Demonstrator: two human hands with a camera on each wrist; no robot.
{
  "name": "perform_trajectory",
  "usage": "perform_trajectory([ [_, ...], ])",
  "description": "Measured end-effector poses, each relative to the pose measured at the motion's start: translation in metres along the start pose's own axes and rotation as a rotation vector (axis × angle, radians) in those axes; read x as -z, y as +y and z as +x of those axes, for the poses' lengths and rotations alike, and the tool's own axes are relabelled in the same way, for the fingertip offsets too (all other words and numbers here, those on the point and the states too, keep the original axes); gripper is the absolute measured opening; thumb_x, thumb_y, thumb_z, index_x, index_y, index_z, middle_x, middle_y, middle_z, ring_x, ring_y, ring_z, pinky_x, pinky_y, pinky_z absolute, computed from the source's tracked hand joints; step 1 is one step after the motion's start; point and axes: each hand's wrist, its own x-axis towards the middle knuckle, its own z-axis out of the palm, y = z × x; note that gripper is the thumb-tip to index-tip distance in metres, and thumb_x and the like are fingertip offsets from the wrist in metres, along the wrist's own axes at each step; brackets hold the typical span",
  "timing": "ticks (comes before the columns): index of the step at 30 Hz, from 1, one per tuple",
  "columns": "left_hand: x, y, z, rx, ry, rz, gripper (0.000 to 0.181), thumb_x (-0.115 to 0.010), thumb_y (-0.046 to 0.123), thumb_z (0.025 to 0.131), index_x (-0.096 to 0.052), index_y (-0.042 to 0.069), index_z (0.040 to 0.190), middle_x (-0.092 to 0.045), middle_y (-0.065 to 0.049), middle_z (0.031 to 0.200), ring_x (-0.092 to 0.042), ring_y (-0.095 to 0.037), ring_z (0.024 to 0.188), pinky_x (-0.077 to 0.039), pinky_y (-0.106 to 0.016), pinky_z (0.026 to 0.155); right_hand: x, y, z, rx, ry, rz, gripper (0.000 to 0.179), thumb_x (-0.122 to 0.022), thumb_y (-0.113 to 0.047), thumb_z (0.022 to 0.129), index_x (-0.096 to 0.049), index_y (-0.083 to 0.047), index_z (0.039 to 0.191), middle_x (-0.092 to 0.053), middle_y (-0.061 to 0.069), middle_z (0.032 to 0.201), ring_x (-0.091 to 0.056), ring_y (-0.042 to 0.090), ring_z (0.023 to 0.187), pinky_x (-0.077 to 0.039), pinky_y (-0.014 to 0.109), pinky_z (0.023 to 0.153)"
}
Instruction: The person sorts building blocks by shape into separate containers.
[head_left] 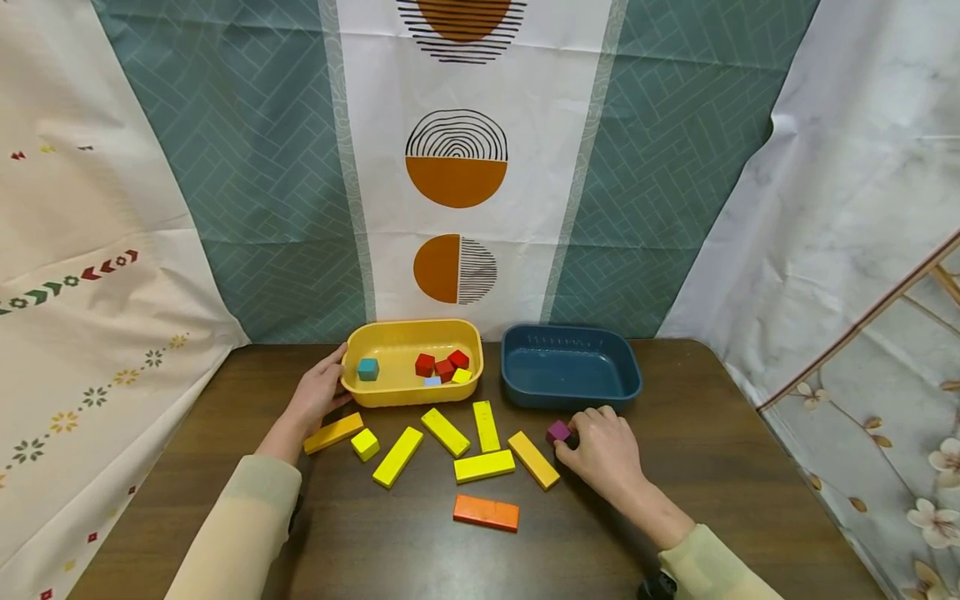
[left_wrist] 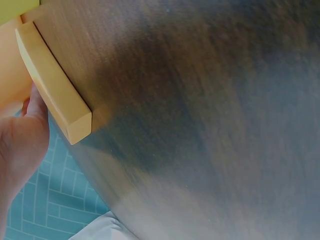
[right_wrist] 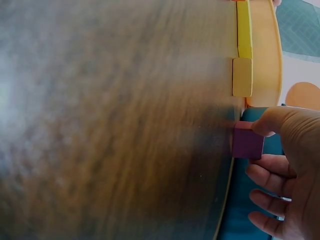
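Note:
At the left end of the yellow tray (head_left: pixel 412 398), my left hand (head_left: pixel 318 392) holds the rim, its fingers and thumb spread round that corner. A light orange block (head_left: pixel 333 433) lies just below this hand; in the left wrist view the same block (left_wrist: pixel 55 82) partly hides the fingertips. My right hand (head_left: pixel 606 446) pinches a purple cube (head_left: pixel 558 432) in front of the blue tray (head_left: pixel 572 400). In the right wrist view the thumb lies on one side of the purple cube (right_wrist: pixel 247 141) and the index finger on the other, with the remaining fingers loosely bent.
Inside the yellow tray are a teal cube (head_left: pixel 367 369), several red cubes (head_left: pixel 425 365), a yellow cube (head_left: pixel 462 377) and a light blue piece (head_left: pixel 432 382). Yellow blocks (head_left: pixel 484 467), a loose yellow cube (head_left: pixel 365 444), another light orange block (head_left: pixel 533 460) and an orange block (head_left: pixel 486 512) lie between my hands.

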Motion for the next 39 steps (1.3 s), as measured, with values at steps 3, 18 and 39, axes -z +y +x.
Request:
perform_trajectory([
  [3, 0.000, 0.000, 0.000, -0.001, -0.001, -0.001, 0.058, -0.032, 0.024, 0.110, -0.014, 0.033, 0.165, -0.010, -0.008, 0.171, -0.035, -0.039, 0.145, -0.037, -0.054, 0.113, 0.000, 0.000, 0.000, 0.001, 0.001, 0.003, 0.033, -0.084, -0.039, 0.076, -0.073, -0.009, 0.086, -0.066, 0.002, 0.081, -0.052, 0.026, 0.083, -0.046, 0.039, 0.070],
  [18, 0.000, 0.008, -0.004, 0.007, -0.001, -0.006, 0.058, -0.031, 0.024, 0.110, -0.013, 0.032, 0.165, -0.010, -0.009, 0.171, -0.035, -0.040, 0.145, -0.036, -0.055, 0.114, 0.002, -0.001, 0.001, -0.003, -0.003, 0.014, 0.034, -0.085, -0.039, 0.076, -0.074, -0.009, 0.087, -0.066, 0.002, 0.082, -0.052, 0.027, 0.085, -0.046, 0.040, 0.072],
  [39, 0.000, 0.003, -0.002, 0.013, 0.002, -0.018, 0.057, -0.031, 0.025, 0.111, -0.015, 0.034, 0.164, -0.008, -0.008, 0.171, -0.034, -0.039, 0.146, -0.035, -0.055, 0.114, 0.039, -0.017, 0.019, 0.029, 0.053, 0.153, 0.033, -0.083, -0.039, 0.079, -0.076, -0.012, 0.097, -0.070, 0.001, 0.093, -0.054, 0.026, 0.098, -0.050, 0.041, 0.078],
])
